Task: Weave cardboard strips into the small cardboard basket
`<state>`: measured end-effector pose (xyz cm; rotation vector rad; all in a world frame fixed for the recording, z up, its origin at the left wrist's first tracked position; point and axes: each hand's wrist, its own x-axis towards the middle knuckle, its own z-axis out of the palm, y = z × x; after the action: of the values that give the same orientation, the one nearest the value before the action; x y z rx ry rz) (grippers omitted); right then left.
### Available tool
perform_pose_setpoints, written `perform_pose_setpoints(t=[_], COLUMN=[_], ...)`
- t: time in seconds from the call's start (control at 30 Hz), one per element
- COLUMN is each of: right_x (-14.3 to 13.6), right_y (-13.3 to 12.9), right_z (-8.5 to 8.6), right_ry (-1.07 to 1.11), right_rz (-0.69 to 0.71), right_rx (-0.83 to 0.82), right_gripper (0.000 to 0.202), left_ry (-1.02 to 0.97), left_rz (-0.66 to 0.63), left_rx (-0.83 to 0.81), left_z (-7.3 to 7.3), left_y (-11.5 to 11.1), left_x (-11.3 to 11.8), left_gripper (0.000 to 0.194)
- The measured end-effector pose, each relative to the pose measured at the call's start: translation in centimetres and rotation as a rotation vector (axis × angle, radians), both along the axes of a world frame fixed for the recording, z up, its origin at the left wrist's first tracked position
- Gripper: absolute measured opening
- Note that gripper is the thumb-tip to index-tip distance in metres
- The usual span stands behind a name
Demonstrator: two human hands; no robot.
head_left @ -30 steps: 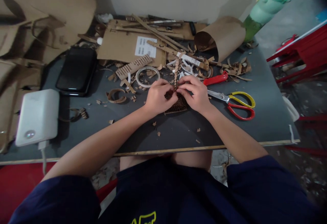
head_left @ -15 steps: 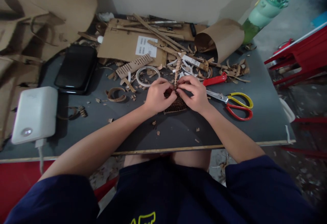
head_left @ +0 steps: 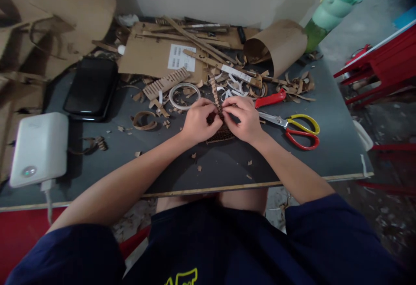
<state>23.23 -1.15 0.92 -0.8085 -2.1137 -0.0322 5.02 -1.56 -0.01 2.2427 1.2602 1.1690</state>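
Note:
My left hand (head_left: 202,121) and my right hand (head_left: 242,118) meet at the middle of the table, fingertips pinched on the lower end of a narrow corrugated cardboard strip (head_left: 214,87). The strip's free end points away from me, leaning a little left. Under my fingers lies a dark brown corrugated cardboard piece (head_left: 221,135), mostly covered by my hands; whether the strip is joined to it I cannot tell. Right of my right hand lie scissors (head_left: 286,123) with one yellow and one red handle, and a red-handled tool (head_left: 270,98).
A roll of white tape (head_left: 185,96) lies beyond my left hand, among cardboard scraps. Further back are a flat cardboard sheet (head_left: 146,55), a rolled cardboard tube (head_left: 286,44) and a green bottle (head_left: 328,16). At left sit a black phone-like device (head_left: 91,87) and a white power bank (head_left: 40,146) with a cable.
The strip's far end has swung to the left, from nearly upright to a leftward lean. Both hands keep their pinch at almost the same spot. The whole view has shifted slightly.

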Motion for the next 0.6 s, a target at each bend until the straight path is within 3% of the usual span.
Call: perform_pose_setpoints(t=[0.2,0.47,0.6], right_x=[0.03,0.08,0.24], right_y=[0.04,-0.28,-0.23], right_z=[-0.19,0.18,0.35], right_ry=[0.024,-0.032,-0.04], right_rz=[-0.025,-0.037,0.009], right_rx=[-0.03,-0.084,-0.118], right_gripper=[0.012,0.013,0.018], left_ry=[0.0,0.087,0.069], left_rz=[-0.016,0.1,0.099], left_rx=[0.008,0.135,0.191], left_z=[-0.12,-0.37,-0.3], left_y=[-0.05,-0.47,-0.49], left_x=[-0.01,0.02,-0.09], left_gripper=[0.012,0.019,0.024])
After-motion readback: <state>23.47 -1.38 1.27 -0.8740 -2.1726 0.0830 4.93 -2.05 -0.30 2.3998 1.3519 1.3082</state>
